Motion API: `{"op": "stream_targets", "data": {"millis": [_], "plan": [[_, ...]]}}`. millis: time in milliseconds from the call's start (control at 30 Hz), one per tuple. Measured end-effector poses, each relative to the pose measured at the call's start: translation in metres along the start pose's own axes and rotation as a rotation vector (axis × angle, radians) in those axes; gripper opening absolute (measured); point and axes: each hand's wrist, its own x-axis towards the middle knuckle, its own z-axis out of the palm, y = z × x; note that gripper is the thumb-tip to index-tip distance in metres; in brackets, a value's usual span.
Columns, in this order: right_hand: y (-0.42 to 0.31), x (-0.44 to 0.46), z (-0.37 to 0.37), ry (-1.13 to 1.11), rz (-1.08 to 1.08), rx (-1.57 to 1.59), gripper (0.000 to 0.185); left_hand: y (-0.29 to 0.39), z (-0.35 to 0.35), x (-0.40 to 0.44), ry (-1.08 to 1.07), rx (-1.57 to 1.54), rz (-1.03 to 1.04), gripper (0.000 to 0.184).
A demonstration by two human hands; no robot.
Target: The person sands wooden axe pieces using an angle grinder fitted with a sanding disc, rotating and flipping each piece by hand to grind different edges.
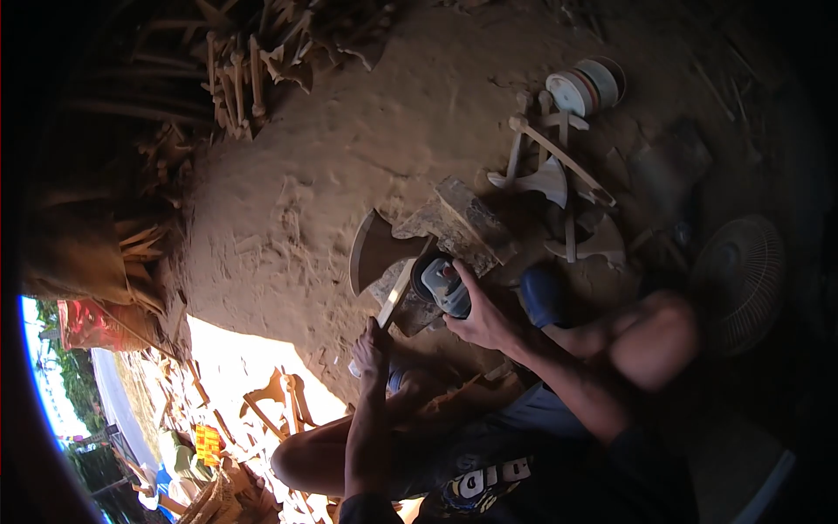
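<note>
My left hand [372,351] is closed around the lower end of a wooden axe's handle [394,297]. The axe's broad, dark, curved blade [377,253] points away to the upper left. In my right hand [484,321] is an angle grinder [445,286], gripped by its body. Its round disc lies against or very close to the handle, just below the head; I cannot tell if they touch. Beneath the axe is a rough wooden block [471,223], partly hidden by the axe and the grinder.
Wooden axes [541,179] and a round tin [587,87] lie on the dirt floor at upper right. A round fan guard [740,284] is at right. A blue shoe [543,295] is beside the grinder. Wooden pieces [236,83] are piled at upper left, more in the sunlight [284,397].
</note>
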Motion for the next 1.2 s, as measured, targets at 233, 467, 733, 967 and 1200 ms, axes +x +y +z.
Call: {"op": "stream_targets", "data": {"millis": [233, 467, 733, 967, 1200], "plan": [[0.019, 0.001, 0.004, 0.167, -0.081, -0.028, 0.092, 0.002, -0.002, 0.0, -0.001, -0.011, -0.006, 0.009], [0.012, 0.006, -0.007, 0.143, -0.03, -0.023, 0.091, 0.004, -0.003, -0.002, 0.027, -0.013, 0.009, 0.009], [0.02, 0.001, -0.006, 0.173, -0.03, 0.014, 0.092, 0.0, -0.001, 0.001, 0.004, -0.024, -0.001, 0.009], [0.045, 0.019, -0.006, 0.332, -0.101, 0.115, 0.099, -0.005, 0.008, 0.005, -0.015, -0.018, -0.023, 0.011], [0.042, 0.035, -0.009, 0.394, -0.113, 0.211, 0.098, -0.013, 0.016, 0.01, 0.017, -0.031, 0.01, 0.012]]}}
